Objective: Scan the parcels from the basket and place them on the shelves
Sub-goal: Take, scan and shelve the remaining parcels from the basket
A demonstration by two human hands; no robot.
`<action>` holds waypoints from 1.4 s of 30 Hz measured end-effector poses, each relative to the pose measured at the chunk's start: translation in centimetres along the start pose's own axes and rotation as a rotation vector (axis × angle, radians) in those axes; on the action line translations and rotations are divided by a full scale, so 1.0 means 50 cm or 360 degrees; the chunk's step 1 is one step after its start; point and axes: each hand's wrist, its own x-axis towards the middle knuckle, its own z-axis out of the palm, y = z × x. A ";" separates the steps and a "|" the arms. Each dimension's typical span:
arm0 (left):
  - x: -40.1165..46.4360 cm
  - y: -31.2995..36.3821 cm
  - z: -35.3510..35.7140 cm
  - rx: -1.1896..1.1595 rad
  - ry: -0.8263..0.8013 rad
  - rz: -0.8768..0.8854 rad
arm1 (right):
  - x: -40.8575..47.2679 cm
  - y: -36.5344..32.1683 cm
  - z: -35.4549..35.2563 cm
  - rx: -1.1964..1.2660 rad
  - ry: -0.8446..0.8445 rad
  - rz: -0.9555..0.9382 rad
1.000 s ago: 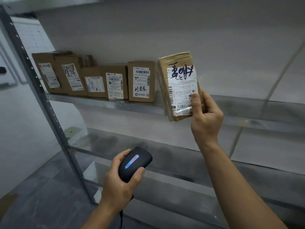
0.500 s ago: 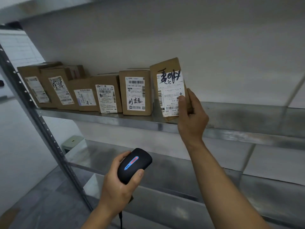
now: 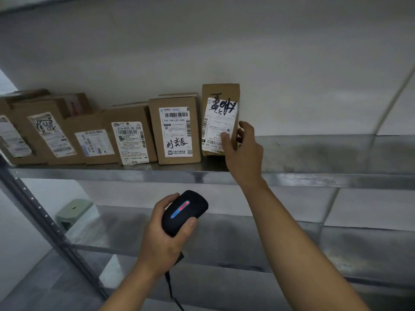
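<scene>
Parcels (image 3: pixel 125 135) stand in a row along the left part of the upper shelf (image 3: pixel 314 176), each upright with its white label facing outward, an arrangement that probably keeps every barcode and handwritten name readable from the aisle. The boxes are plain brown corrugated card, rectangular, matte, with glossy paper labels; several labels are wrinkled or peeling at a corner. They sit close together, side by side, at slightly different depths. The frame post (image 3: pixel 45 223) at the far left is dark perforated steel, and a pale green stool (image 3: pixel 73 212) shows behind it below the shelf. The left hand (image 3: pixel 161 241) grips the scanner (image 3: pixel 184 213), fingers and thumb curled round its body, at waist level below the shelf, judged to be parked there because scanning of this item is done. The scanner is a smooth black rounded shell with a lit red-and-blue strip, and a cable hangs from its lower end. The last parcel (image 3: pixel 220 120), taller and narrower, stands at the right end of the row, just beside its neighbour and apparently resting on the shelf. The right hand (image 3: pixel 243 151) holds it at its lower right corner, thumb on the label and fingers behind, steadying it upright. The shelf is bare galvanised sheet, dull and smudged.
</scene>
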 end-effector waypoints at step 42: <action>-0.159 0.052 0.469 -0.0476 -0.1258 0.0247 | -0.503 0.099 -0.592 -0.0549 0.0771 0.0823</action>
